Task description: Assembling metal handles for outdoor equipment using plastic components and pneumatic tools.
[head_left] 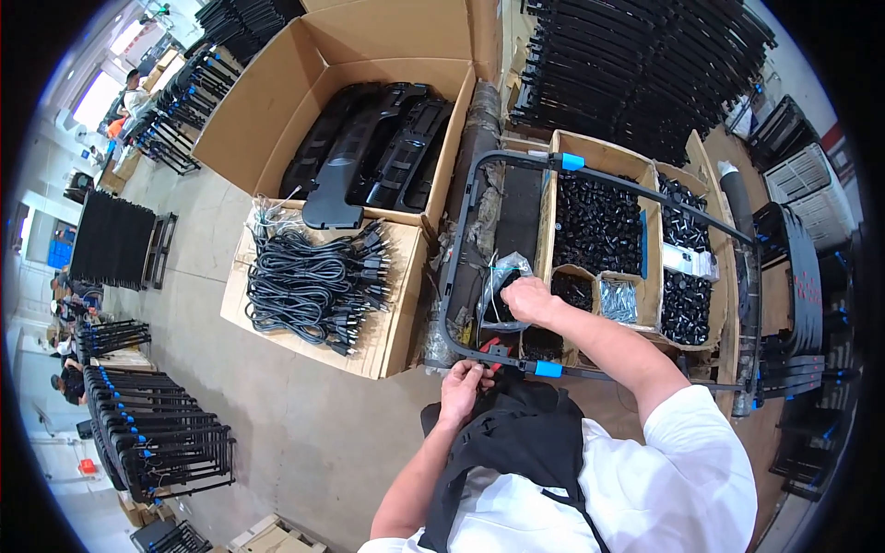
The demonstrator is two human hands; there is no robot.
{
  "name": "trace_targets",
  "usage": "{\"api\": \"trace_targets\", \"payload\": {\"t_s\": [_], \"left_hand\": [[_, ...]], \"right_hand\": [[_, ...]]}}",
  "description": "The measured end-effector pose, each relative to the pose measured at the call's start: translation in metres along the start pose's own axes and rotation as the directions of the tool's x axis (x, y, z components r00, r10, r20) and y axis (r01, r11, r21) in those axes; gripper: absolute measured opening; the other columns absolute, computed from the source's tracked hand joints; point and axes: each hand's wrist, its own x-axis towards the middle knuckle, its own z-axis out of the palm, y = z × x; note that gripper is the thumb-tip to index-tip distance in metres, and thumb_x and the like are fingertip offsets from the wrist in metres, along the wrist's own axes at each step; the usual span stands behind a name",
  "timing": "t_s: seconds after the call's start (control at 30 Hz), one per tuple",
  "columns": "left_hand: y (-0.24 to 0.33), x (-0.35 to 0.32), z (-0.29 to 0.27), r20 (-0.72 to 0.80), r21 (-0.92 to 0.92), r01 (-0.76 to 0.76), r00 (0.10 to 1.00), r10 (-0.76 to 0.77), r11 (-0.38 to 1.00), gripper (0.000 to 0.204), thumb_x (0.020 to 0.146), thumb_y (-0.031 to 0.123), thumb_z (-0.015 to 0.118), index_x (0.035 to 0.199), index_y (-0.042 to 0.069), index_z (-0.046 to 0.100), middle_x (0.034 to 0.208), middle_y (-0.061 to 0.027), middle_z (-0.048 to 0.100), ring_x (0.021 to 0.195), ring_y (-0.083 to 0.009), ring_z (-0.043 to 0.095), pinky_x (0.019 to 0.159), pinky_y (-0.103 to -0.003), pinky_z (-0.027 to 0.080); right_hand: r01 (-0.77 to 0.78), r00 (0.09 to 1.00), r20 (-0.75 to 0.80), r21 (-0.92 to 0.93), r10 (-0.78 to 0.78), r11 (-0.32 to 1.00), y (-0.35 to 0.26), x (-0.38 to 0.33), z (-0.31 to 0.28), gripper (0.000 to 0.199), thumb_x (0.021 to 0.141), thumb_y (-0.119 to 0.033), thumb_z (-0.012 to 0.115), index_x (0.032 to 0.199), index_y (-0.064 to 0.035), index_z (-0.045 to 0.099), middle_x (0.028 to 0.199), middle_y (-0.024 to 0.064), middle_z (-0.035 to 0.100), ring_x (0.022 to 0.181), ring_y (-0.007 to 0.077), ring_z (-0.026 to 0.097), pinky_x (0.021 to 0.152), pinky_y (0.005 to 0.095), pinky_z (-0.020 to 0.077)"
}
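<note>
A black tubular frame [448, 286] with blue pieces at two places [572, 162] lies across the bench in front of me. My left hand [458, 391] is at its near left corner, thumb and fingers pinched together against the near bar; what they hold is too small to make out. My right hand [528, 301] reaches inside the frame into a clear plastic bag [494, 311] holding dark small parts. Its fingers are bunched together, and their tips are partly hidden. Near the left hand, a red tool-like thing [496, 347] shows beside the near bar.
Wooden bins beneath the frame hold black plastic parts [599, 226] and silver screws [618, 300]. To the left, bundled black cables [318, 281] lie on a carton, behind them an open cardboard box [249, 120] of black panels. Stacked black frames [636, 64] stand at the back.
</note>
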Motion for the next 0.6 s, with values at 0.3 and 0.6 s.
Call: {"api": "trace_targets", "payload": {"t_s": [0.3, 0.6], "left_hand": [[-0.003, 0.000, -0.002, 0.014, -0.096, 0.012, 1.000, -0.011, 0.995, 0.014, 0.108, 0.018, 0.062, 0.110, 0.005, 0.063, 0.098, -0.0057, 0.074, 0.081, -0.0136, 0.071, 0.073, -0.028, 0.054], [-0.010, 0.002, -0.014, 0.043, -0.117, 0.017, 0.999, -0.012, 0.993, 0.014, 0.107, 0.020, 0.062, 0.110, 0.005, 0.063, 0.098, -0.0056, 0.073, 0.081, -0.0136, 0.071, 0.072, -0.028, 0.054]], "right_hand": [[-0.023, 0.993, -0.117, -0.007, 0.022, 1.000, 0.000, 0.012, 0.033, 0.020, 0.083, -0.025, 0.070, 0.080, -0.0068, 0.077, 0.081, 0.0180, 0.076, 0.083, 0.0369, 0.077, 0.076, 0.0495, 0.0607], [-0.161, 0.987, 0.032, 0.275, 0.158, 0.948, -0.003, 0.006, -0.020, 0.026, 0.090, -0.012, 0.059, 0.107, -0.0012, 0.076, 0.108, 0.0246, 0.076, 0.106, 0.0415, 0.073, 0.091, 0.0484, 0.0579]]}}
